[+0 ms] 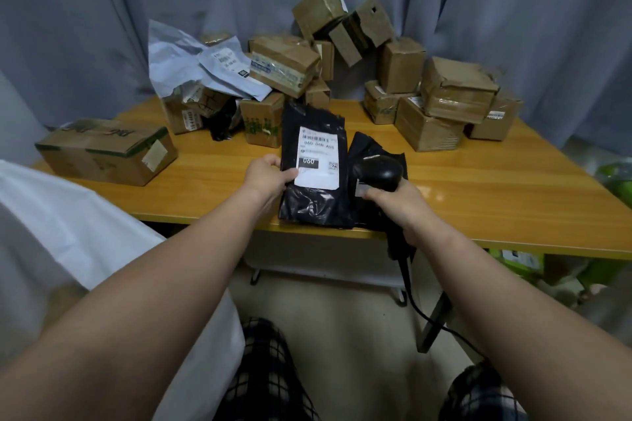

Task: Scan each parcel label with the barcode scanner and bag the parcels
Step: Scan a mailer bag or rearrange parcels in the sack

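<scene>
crowding wooden table (478, 181): boxes (427, 128); grey curtains (530, 10) behind.

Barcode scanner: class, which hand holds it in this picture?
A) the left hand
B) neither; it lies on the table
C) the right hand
C: the right hand is curled round the barcode scanner, while the left hand pinches the black parcel by the left edge of its white label.

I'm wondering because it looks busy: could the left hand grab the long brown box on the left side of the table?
Probably not yet: the left hand grips the black parcel. Nothing stands between it and the long brown box, though.
</scene>
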A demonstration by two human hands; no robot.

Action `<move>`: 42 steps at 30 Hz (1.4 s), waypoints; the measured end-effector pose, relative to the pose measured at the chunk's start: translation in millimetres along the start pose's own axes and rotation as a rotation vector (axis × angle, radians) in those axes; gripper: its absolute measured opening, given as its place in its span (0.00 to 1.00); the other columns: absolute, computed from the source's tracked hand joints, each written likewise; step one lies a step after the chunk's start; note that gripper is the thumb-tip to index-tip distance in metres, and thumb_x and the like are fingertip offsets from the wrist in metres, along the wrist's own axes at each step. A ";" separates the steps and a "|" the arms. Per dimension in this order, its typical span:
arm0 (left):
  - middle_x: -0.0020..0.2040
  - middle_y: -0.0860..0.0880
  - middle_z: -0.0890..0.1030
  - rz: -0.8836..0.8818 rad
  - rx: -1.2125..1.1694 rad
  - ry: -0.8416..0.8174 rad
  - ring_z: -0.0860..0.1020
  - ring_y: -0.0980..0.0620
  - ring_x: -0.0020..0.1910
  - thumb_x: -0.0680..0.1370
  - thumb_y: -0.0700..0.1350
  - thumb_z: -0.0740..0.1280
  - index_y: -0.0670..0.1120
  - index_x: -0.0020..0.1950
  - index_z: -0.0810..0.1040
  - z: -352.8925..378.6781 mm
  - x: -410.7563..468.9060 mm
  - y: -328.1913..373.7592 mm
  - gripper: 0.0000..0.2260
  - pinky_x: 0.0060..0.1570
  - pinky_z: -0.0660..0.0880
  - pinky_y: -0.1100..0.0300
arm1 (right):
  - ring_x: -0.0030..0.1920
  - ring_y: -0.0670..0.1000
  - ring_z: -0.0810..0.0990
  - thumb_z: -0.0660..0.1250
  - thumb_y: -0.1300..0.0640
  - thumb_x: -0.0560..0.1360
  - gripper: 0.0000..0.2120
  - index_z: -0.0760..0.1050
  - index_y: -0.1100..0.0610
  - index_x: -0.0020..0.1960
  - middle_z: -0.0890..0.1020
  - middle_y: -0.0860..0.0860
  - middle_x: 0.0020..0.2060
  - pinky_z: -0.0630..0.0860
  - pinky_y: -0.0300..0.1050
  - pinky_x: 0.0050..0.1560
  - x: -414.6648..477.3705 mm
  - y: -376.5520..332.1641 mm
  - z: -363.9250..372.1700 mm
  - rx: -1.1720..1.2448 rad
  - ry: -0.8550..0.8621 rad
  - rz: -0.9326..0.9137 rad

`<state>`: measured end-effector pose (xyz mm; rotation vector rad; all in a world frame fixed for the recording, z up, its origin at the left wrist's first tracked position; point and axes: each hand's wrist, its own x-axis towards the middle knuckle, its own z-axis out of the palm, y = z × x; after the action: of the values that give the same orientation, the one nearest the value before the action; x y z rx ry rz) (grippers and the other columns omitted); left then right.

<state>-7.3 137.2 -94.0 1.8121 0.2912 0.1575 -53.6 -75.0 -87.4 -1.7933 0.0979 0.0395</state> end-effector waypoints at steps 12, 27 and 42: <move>0.43 0.47 0.81 0.250 -0.277 -0.114 0.80 0.63 0.31 0.78 0.38 0.67 0.41 0.55 0.72 3.2 -67.3 1.7 0.07 0.31 0.68 0.74 | 0.40 0.46 0.84 0.70 0.65 0.74 0.05 0.78 0.57 0.47 0.84 0.48 0.37 0.79 0.39 0.42 -24.8 -5.1 24.4 0.531 -0.048 -0.139; 0.37 0.48 0.80 0.170 -0.405 0.118 0.74 0.59 0.28 0.78 0.38 0.68 0.44 0.44 0.80 3.4 -51.0 10.3 0.03 0.33 0.74 0.70 | 0.42 0.50 0.82 0.72 0.45 0.67 0.13 0.79 0.54 0.43 0.81 0.47 0.33 0.78 0.47 0.45 -40.6 -0.5 33.1 -0.025 0.189 -0.561; 0.38 0.49 0.82 0.164 -0.435 0.125 0.75 0.57 0.32 0.78 0.39 0.68 0.45 0.45 0.80 14.8 -66.3 10.1 0.03 0.35 0.76 0.68 | 0.35 0.50 0.79 0.69 0.52 0.70 0.09 0.78 0.57 0.41 0.77 0.46 0.28 0.75 0.43 0.39 -55.1 12.8 33.4 0.076 0.198 -0.565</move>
<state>-65.9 102.5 -85.0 1.3945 0.1786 0.4183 -108.7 -42.8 -102.8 -1.6886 -0.2649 -0.5386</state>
